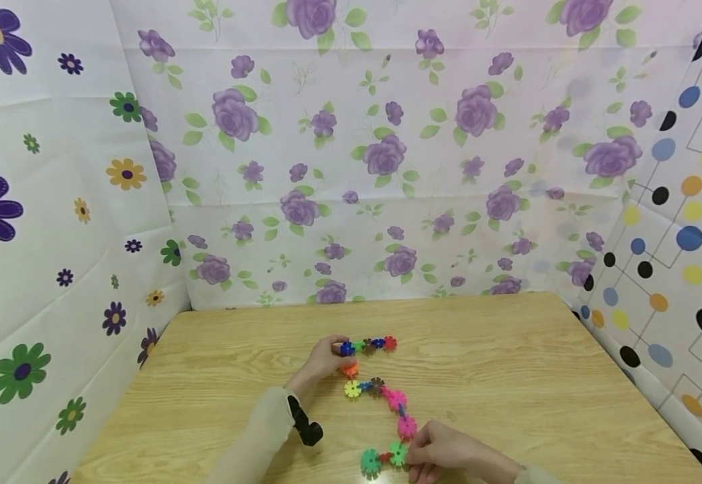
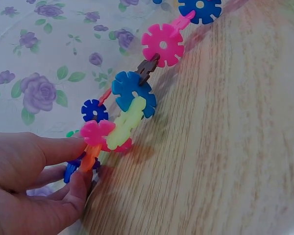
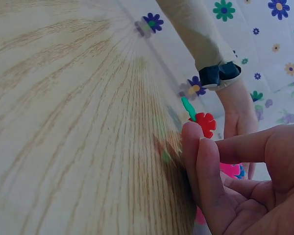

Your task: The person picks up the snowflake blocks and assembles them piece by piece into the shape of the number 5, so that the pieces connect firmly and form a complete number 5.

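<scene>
A chain of notched plastic snowflake discs [image 1: 397, 400] winds in an S shape over the wooden table. At its upper left bend my left hand [image 1: 326, 357] pinches an orange disc [image 2: 90, 157] between thumb and fingers, beside a dark blue disc [image 1: 347, 348]. Pink [image 2: 97, 132] and pale yellow [image 2: 127, 123] discs follow on from it. Lower down, my right hand [image 1: 444, 447] pinches the edge of a light green disc [image 1: 398, 453]. Its fingertips mostly hide that disc in the right wrist view, where a red disc [image 3: 206, 125] and a teal-green end disc [image 3: 188, 107] show past them.
The wood-grain table [image 1: 520, 363] lies under both hands. A purple-flowered cloth [image 1: 387, 222] hangs behind its far edge, with patterned cloths along the left and right sides. A black strap with a small device [image 1: 306, 423] sits on the left wrist.
</scene>
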`<action>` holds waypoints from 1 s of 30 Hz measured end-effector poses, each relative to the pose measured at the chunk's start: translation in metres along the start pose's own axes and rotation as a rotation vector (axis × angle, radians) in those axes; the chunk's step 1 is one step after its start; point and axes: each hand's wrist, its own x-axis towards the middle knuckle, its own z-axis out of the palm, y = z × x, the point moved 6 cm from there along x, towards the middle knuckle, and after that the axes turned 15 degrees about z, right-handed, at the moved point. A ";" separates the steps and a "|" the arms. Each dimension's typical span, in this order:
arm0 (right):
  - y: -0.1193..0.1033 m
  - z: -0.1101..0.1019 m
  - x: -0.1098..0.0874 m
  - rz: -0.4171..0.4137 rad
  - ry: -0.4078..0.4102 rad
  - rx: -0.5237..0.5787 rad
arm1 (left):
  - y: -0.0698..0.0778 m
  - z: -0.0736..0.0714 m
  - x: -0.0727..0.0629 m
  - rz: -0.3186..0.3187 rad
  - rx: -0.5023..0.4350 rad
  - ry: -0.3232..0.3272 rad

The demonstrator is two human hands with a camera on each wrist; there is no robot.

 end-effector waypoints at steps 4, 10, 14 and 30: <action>0.000 0.000 0.002 -0.005 -0.007 0.012 | 0.003 0.001 0.000 0.008 -0.008 -0.003; 0.000 -0.001 0.004 -0.009 0.026 0.021 | 0.003 0.002 0.000 0.004 -0.008 -0.015; 0.001 -0.003 0.006 0.003 0.048 0.023 | 0.002 0.002 0.002 0.008 -0.005 -0.015; 0.001 0.000 0.006 -0.005 0.033 0.022 | 0.002 0.002 0.003 0.003 -0.025 -0.024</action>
